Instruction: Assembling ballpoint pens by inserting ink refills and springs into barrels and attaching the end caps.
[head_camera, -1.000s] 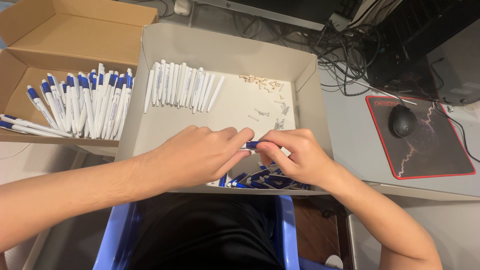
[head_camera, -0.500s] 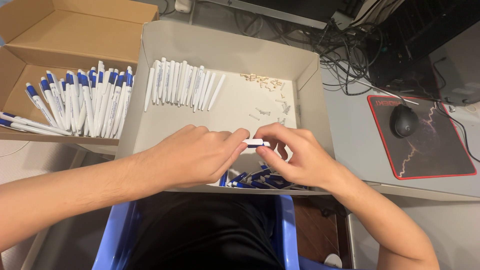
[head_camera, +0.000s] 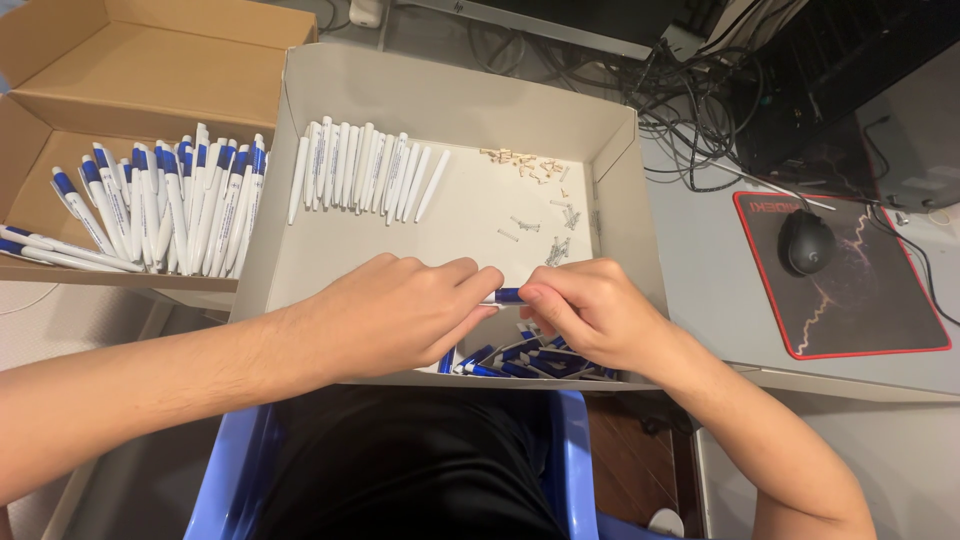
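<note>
My left hand (head_camera: 395, 310) and my right hand (head_camera: 590, 308) meet over the near side of a white cardboard box (head_camera: 620, 150). Between their fingertips they pinch one small pen (head_camera: 505, 296), of which only a short blue and white piece shows. Under my right hand lies a heap of blue pen parts (head_camera: 525, 358). A row of white pen barrels (head_camera: 365, 170) lies at the box's far left. Small springs and tan bits (head_camera: 535, 195) are scattered at its far right.
A brown cardboard box (head_camera: 130, 90) at the left holds several finished white pens with blue ends (head_camera: 170, 205). At the right, a black mouse (head_camera: 805, 242) rests on a red-edged mouse pad (head_camera: 880, 300). Tangled cables (head_camera: 700, 110) lie behind. A blue bin (head_camera: 240, 470) sits below.
The hands have drawn closer together around the pen, and less of its white part shows between the fingers. A second ago the piece looked blue. Both hands stay over the box's near side.
</note>
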